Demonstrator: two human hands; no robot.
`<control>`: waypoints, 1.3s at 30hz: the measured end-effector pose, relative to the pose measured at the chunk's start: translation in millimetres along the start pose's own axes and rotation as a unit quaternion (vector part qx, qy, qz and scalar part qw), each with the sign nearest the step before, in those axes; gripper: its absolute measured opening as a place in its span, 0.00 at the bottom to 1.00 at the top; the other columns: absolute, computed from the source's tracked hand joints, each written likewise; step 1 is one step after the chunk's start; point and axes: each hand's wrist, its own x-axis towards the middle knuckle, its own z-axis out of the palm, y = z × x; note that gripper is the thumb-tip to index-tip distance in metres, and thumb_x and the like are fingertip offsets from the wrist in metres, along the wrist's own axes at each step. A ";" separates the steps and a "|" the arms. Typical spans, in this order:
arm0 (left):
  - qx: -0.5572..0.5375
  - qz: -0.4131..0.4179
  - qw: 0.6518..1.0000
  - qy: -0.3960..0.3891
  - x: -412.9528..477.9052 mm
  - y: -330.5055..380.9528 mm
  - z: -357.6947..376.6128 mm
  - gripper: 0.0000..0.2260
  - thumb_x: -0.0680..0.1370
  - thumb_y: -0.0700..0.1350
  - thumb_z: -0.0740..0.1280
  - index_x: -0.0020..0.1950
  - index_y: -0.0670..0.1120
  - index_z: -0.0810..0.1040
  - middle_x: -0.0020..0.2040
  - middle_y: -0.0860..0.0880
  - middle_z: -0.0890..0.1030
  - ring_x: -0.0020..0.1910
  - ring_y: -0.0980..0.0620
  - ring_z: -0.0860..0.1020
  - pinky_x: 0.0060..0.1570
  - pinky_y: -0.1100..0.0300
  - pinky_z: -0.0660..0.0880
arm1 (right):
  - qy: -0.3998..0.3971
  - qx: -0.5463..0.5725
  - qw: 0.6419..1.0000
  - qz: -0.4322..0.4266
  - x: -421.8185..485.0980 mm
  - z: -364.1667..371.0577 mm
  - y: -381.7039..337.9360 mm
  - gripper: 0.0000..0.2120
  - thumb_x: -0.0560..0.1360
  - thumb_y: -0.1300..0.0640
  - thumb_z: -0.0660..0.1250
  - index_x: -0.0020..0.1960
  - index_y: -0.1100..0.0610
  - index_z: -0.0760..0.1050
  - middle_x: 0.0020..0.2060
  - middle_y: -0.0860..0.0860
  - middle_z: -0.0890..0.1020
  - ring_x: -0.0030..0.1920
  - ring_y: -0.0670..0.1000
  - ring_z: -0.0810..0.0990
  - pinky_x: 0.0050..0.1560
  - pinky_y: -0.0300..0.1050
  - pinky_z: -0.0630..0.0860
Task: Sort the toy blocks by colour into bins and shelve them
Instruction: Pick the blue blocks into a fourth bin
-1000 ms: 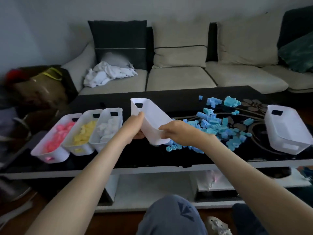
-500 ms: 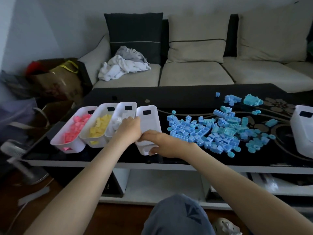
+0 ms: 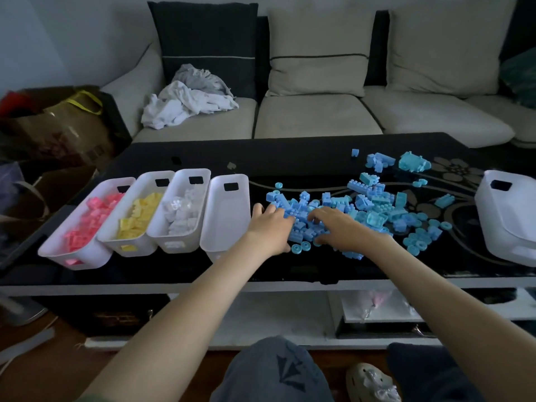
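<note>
Four white bins stand side by side on the left of the black table (image 3: 290, 161). The pink-block bin (image 3: 87, 256), the yellow-block bin (image 3: 139, 248) and the white-block bin (image 3: 179, 245) hold blocks; the fourth bin (image 3: 226, 227) looks empty. Right of them spreads a heap of blue blocks (image 3: 377, 204). My left hand (image 3: 269, 227) rests on the heap's left edge with its fingers spread. My right hand (image 3: 339, 227) is beside it, its fingers curled down into the blue blocks.
Another white bin (image 3: 507, 221) lies tipped at the table's right end. A beige sofa (image 3: 316, 117) with crumpled cloths (image 3: 185, 103) stands behind the table. Bags (image 3: 58, 132) sit at the left. My knee (image 3: 272, 372) is below the table's front edge.
Both hands set the empty bin down next to the white-block bin, let go of it, and moved right onto the blue heap.
</note>
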 end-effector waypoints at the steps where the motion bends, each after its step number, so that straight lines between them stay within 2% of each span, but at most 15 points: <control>1: 0.010 -0.004 1.000 0.000 2.3 0.8 1.5 0.20 0.77 0.55 0.65 0.65 0.48 0.70 0.64 0.45 0.71 0.66 0.45 0.65 0.62 0.49 0.59 | -0.005 0.002 1.000 -0.001 1.8 -0.6 0.9 0.21 0.74 0.57 0.68 0.64 0.53 0.67 0.60 0.51 0.71 0.57 0.52 0.71 0.57 0.47 0.71; 4: 0.011 -0.006 1.000 0.024 7.1 -0.4 2.9 0.16 0.77 0.53 0.65 0.63 0.48 0.72 0.62 0.46 0.71 0.64 0.45 0.65 0.60 0.50 0.59 | -0.018 0.009 1.000 -0.009 5.1 -3.8 3.4 0.19 0.75 0.59 0.67 0.64 0.52 0.68 0.59 0.49 0.71 0.50 0.48 0.71 0.49 0.43 0.70; 9: -0.082 -0.033 0.995 0.043 9.9 -8.2 -5.4 0.16 0.78 0.54 0.64 0.62 0.48 0.71 0.60 0.48 0.74 0.61 0.46 0.68 0.56 0.51 0.61 | -0.007 -0.004 0.999 -0.032 9.7 -6.5 5.1 0.11 0.77 0.60 0.64 0.59 0.52 0.72 0.52 0.47 0.71 0.47 0.47 0.71 0.47 0.41 0.68; 14: -0.191 -0.110 0.971 0.091 -0.5 -29.6 -20.9 0.12 0.78 0.53 0.61 0.55 0.47 0.69 0.44 0.51 0.78 0.49 0.48 0.75 0.49 0.53 0.62 | 0.002 -0.015 0.999 -0.043 13.5 -11.5 5.1 0.06 0.78 0.61 0.62 0.53 0.56 0.74 0.45 0.48 0.72 0.44 0.47 0.71 0.45 0.39 0.67; 17: -0.181 -0.174 0.960 0.125 -10.4 -53.3 -25.7 0.09 0.79 0.51 0.60 0.52 0.47 0.65 0.42 0.51 0.76 0.45 0.49 0.75 0.46 0.53 0.60 | 0.018 0.029 0.999 -0.025 17.2 -15.7 5.3 0.06 0.78 0.63 0.60 0.49 0.54 0.73 0.39 0.46 0.72 0.37 0.45 0.71 0.39 0.39 0.68; 20: -0.120 -0.244 0.959 0.075 -23.1 -76.5 -20.0 0.11 0.80 0.50 0.58 0.57 0.44 0.67 0.39 0.50 0.74 0.46 0.46 0.74 0.48 0.52 0.60 | 0.052 0.068 0.996 -0.015 22.3 -23.4 -2.3 0.06 0.78 0.62 0.61 0.47 0.52 0.73 0.38 0.46 0.73 0.35 0.45 0.71 0.35 0.38 0.68; 22: -0.100 -0.256 0.961 0.022 -28.8 -86.2 -10.6 0.12 0.80 0.50 0.58 0.57 0.44 0.70 0.36 0.51 0.73 0.45 0.47 0.73 0.51 0.51 0.60 | 0.089 0.131 0.987 -0.022 24.0 -28.0 -17.0 0.05 0.77 0.62 0.62 0.49 0.53 0.74 0.38 0.47 0.74 0.35 0.45 0.72 0.33 0.36 0.69; 23: -0.117 -0.253 0.960 -0.007 -30.8 -89.9 -5.4 0.12 0.79 0.51 0.58 0.58 0.45 0.71 0.39 0.51 0.75 0.47 0.47 0.73 0.54 0.51 0.62 | 0.106 0.167 0.980 -0.034 24.9 -29.5 -27.9 0.05 0.77 0.62 0.63 0.50 0.54 0.75 0.39 0.47 0.75 0.35 0.45 0.73 0.34 0.36 0.70; 25: -0.199 -0.241 0.949 -0.045 -31.8 -94.0 2.0 0.13 0.79 0.50 0.59 0.62 0.48 0.71 0.53 0.50 0.78 0.56 0.47 0.74 0.60 0.52 0.66 | 0.120 0.236 0.962 -0.068 26.0 -30.0 -55.2 0.06 0.75 0.62 0.65 0.50 0.54 0.77 0.39 0.47 0.77 0.37 0.45 0.75 0.40 0.39 0.73; 26: -0.240 -0.235 0.941 -0.046 -32.4 -94.6 2.5 0.13 0.79 0.47 0.59 0.64 0.50 0.70 0.60 0.50 0.77 0.60 0.47 0.74 0.63 0.52 0.67 | 0.112 0.275 0.951 -0.086 26.4 -28.5 -69.7 0.06 0.74 0.62 0.66 0.50 0.54 0.77 0.38 0.47 0.77 0.38 0.45 0.75 0.42 0.40 0.74; 28: -0.286 -0.220 0.932 -0.021 -34.1 -94.3 -1.9 0.17 0.79 0.41 0.57 0.67 0.52 0.69 0.66 0.51 0.74 0.64 0.48 0.72 0.65 0.52 0.67 | 0.081 0.336 0.932 -0.110 28.3 -21.5 -93.9 0.07 0.73 0.63 0.67 0.50 0.55 0.77 0.37 0.47 0.78 0.40 0.46 0.77 0.46 0.42 0.75; 31: -0.319 -0.215 0.922 0.032 -36.7 -94.6 -8.6 0.18 0.79 0.35 0.55 0.66 0.50 0.71 0.66 0.51 0.74 0.63 0.49 0.73 0.60 0.58 0.70 | 0.033 0.348 0.930 -0.114 32.9 -7.5 -111.5 0.09 0.74 0.63 0.66 0.53 0.54 0.76 0.39 0.50 0.81 0.42 0.49 0.77 0.48 0.43 0.74; 34: -0.339 -0.208 0.915 0.066 -37.6 -98.1 -11.6 0.19 0.79 0.33 0.54 0.65 0.49 0.72 0.64 0.50 0.75 0.61 0.51 0.74 0.58 0.59 0.71 | 0.013 0.318 0.941 -0.114 38.4 -1.2 -110.0 0.13 0.74 0.60 0.66 0.57 0.50 0.73 0.47 0.50 0.81 0.48 0.51 0.80 0.52 0.43 0.75; 37: -0.338 -0.148 0.929 0.038 -38.0 -92.9 -13.1 0.23 0.78 0.31 0.53 0.66 0.52 0.72 0.65 0.51 0.74 0.63 0.54 0.73 0.57 0.62 0.70 | 0.054 0.250 0.961 -0.100 39.9 -11.9 -89.4 0.17 0.75 0.59 0.66 0.63 0.51 0.70 0.50 0.47 0.78 0.46 0.46 0.77 0.43 0.33 0.73; 39: -0.343 -0.097 0.934 0.026 -33.8 -79.4 -11.8 0.25 0.78 0.30 0.54 0.67 0.53 0.72 0.66 0.52 0.72 0.66 0.53 0.70 0.60 0.62 0.68 | 0.068 0.180 0.979 -0.070 37.9 -19.8 -63.0 0.14 0.76 0.60 0.64 0.61 0.54 0.71 0.51 0.49 0.77 0.45 0.47 0.75 0.41 0.35 0.72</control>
